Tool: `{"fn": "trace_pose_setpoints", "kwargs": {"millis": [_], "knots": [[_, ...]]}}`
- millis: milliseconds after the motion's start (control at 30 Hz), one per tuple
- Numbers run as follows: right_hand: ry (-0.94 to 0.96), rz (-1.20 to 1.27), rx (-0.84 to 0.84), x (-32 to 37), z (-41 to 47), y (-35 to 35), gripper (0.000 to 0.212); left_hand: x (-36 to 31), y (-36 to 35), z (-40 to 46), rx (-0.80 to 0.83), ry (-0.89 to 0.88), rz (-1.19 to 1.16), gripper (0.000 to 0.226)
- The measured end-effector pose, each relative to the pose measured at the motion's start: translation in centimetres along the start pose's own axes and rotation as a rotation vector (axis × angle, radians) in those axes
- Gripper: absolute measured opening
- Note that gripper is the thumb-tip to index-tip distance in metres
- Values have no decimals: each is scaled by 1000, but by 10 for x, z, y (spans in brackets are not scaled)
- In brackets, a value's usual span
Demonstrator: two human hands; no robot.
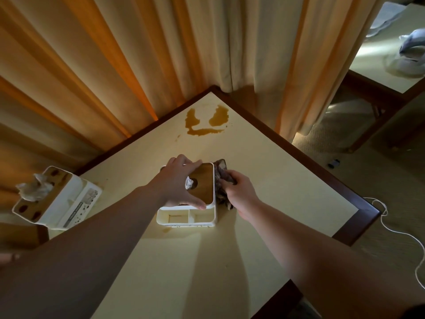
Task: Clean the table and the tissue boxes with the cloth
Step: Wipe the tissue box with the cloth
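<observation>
Two white plastic tissue boxes with wooden lids [202, 185] [57, 199] are sitting on one cream, dark-framed table [276, 180]. One dark crumpled cloth [222, 180] is showing, and seemingly three brown spill patches [204, 122].

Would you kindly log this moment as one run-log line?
left hand: holds tissue box | right hand: grips cloth against box side | spill: unwiped | second tissue box: table edge
</observation>
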State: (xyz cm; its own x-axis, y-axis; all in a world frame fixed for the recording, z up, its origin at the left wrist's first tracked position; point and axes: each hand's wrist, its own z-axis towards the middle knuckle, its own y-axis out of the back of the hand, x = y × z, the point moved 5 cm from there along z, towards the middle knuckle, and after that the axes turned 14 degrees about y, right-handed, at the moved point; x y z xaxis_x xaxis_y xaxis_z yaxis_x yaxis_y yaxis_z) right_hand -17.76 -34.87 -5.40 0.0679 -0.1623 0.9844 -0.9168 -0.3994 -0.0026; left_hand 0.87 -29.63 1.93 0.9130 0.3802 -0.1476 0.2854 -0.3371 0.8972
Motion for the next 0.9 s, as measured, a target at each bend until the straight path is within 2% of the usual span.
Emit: {"fn": "trace_pose_setpoints", "kwargs": {"millis": [200, 400, 667, 900], "knots": [[-35, 2, 31, -17, -40, 0, 20, -1, 1, 0, 1, -7, 6, 135], [-95, 229, 30, -25, -77, -5, 12, -2, 2, -1, -1, -7, 12, 137], [-61, 145, -14, -1, -26, -2, 24, -3, 3, -1, -4, -7, 8, 135], [-1, 38, -71, 2, 6, -4, 18, -3, 3, -2, -12, -3, 4, 134]]}}
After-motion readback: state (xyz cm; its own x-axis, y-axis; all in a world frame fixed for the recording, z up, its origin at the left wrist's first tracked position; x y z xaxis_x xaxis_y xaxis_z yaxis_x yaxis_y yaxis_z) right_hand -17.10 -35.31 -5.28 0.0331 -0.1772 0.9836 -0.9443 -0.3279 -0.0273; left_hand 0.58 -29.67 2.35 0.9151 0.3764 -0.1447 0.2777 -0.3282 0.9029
